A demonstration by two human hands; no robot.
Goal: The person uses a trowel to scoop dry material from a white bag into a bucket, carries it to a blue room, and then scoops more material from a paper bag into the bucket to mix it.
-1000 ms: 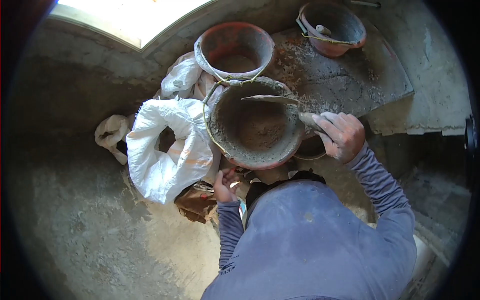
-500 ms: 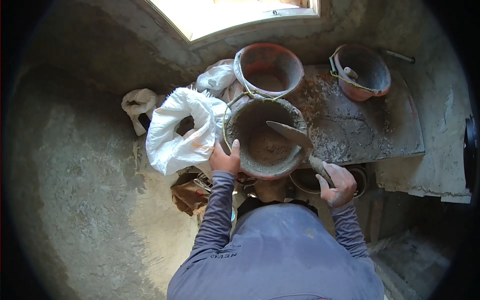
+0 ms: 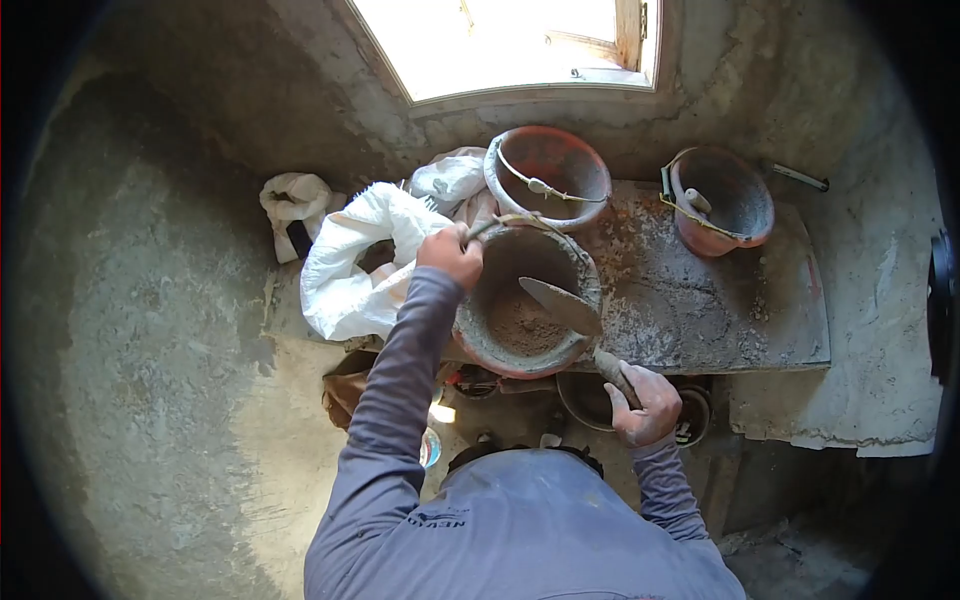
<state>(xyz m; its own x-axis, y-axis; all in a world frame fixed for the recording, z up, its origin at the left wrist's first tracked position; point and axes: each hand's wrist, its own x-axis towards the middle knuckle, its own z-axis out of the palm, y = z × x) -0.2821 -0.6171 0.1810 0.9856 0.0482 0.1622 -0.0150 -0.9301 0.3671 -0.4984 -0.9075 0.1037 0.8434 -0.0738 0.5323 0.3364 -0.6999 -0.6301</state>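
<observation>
In the head view, a trowel point(image 3: 560, 303) is held by the right hand point(image 3: 650, 403), whose fingers point(image 3: 655, 385) are closed around the wooden-looking grip. The blade of the trowel is kept over the near bucket point(image 3: 492, 358), close to its right rim, and is tilted, with the tip pointed toward the far left side. Inside this bucket, brownish powder point(image 3: 512, 326) is seen at the bottom, and the inner wall is coated with grey dirt.

By the left hand point(image 3: 447, 258), the handle point(image 3: 535, 218) of the near bucket is gripped at the upper left of the rim; the fingertips are partly hidden there. A white sack point(image 3: 335, 275) is placed just beside this bucket, on the left, with its mouth turned up.

Directly behind, a reddish bucket point(image 3: 565, 152) is seen, with a thin handle laid across its top. On the right part of the dirty tabletop point(image 3: 690, 310), another bucket point(image 3: 708, 240) is placed well apart, and a pale stick point(image 3: 698, 200) is contained in it.
</observation>
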